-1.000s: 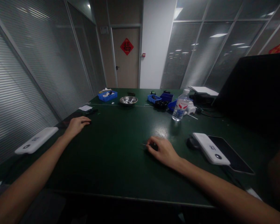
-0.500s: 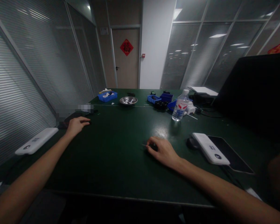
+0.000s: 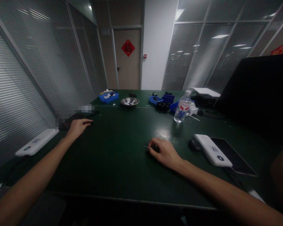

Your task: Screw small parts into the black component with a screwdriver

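Observation:
My right hand (image 3: pixel 164 152) rests over the dark green table (image 3: pixel 108 153), thumb and forefinger closed in a pinch. From its fingertips a thin, pale, needle-like piece (image 3: pixel 145 146) sticks out to the left. At the table's left side is my left hand (image 3: pixel 77 128), its thumb and fingers drawn together and pointing right. A small dark thing shows at those fingertips, too dim to name. Behind the left hand lies a dark object (image 3: pixel 70 121), partly covered by a blurred patch.
White power banks lie at left (image 3: pixel 37 142) and right (image 3: pixel 213 150), the right one by a black mouse (image 3: pixel 194 143) and dark pad (image 3: pixel 235 157). Farther back stand a water bottle (image 3: pixel 182 108), a metal bowl (image 3: pixel 130 105), and a blue tray (image 3: pixel 109 99). A large black screen (image 3: pixel 261 94) blocks the right.
My left hand has shifted very slightly to the right. My right hand keeps its pinch in about the same place.

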